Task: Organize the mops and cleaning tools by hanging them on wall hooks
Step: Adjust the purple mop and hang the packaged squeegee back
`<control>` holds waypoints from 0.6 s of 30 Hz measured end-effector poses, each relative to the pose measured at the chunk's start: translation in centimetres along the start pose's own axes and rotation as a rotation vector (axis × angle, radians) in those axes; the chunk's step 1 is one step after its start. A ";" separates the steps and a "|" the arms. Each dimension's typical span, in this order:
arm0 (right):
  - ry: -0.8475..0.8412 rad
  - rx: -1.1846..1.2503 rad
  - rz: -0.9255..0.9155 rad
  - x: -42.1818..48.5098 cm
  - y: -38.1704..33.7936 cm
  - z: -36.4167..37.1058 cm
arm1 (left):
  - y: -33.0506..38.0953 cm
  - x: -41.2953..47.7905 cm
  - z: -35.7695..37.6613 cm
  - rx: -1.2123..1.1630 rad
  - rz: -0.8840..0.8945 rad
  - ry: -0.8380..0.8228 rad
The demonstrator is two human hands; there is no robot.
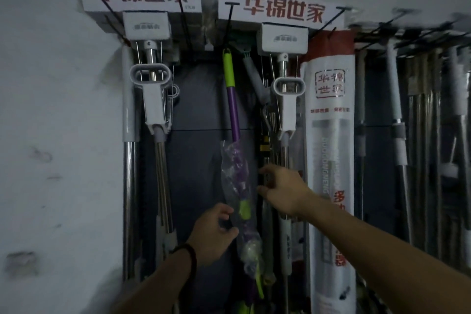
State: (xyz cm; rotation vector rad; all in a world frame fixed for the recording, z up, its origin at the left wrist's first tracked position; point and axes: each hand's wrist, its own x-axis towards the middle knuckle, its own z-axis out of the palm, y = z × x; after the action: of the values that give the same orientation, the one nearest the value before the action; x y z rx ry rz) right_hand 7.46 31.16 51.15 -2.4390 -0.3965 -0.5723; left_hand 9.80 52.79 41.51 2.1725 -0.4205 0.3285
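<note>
The purple mop (234, 115) hangs in the middle of the rack, between two white squeeze mops (288, 99). Its green top end is up at a black wall hook (230, 11), and the handle leans a little to the right as it goes down. So I judge that the hanging of this one is almost done, and the step in hand is to settle it.

My left hand (214, 232) is at the lower part of the mop. The fingers and thumb are curled round the left edge of the plastic wrap (235, 173), and as far as I can see they hold it lightly. My right hand (280, 191) is open with the fingers spread. It is just to the right of the mop, in front of the dark poles; I cannot tell if it touches any of them.

The next move calls for a gentle release, so that the mop does not swing or slip off the hook. I would first check that the green end really sits on the hook, because the picture is dark there.

The mop has a purple shaft and green grip. The clear, crinkled plastic covers its lower part, with green pieces showing inside.
</note>
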 end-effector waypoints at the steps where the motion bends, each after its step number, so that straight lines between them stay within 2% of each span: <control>1: 0.001 -0.013 -0.012 0.2 0.0 0.0 | 0.2 0.1 0.1 0.025 0.017 -0.001; 10: -0.011 -0.194 -0.055 4.0 -1.1 0.7 | 0.8 3.0 -0.5 0.219 0.249 0.009; 18: 0.180 -0.320 -0.192 10.4 -1.6 2.1 | 0.7 6.6 0.2 0.362 0.270 0.035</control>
State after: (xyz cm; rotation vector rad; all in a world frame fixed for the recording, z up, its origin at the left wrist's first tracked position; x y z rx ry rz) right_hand 16.48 35.17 55.44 -2.6375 -0.4992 -0.9965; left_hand 15.51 51.03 44.36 2.4578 -0.6803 0.6319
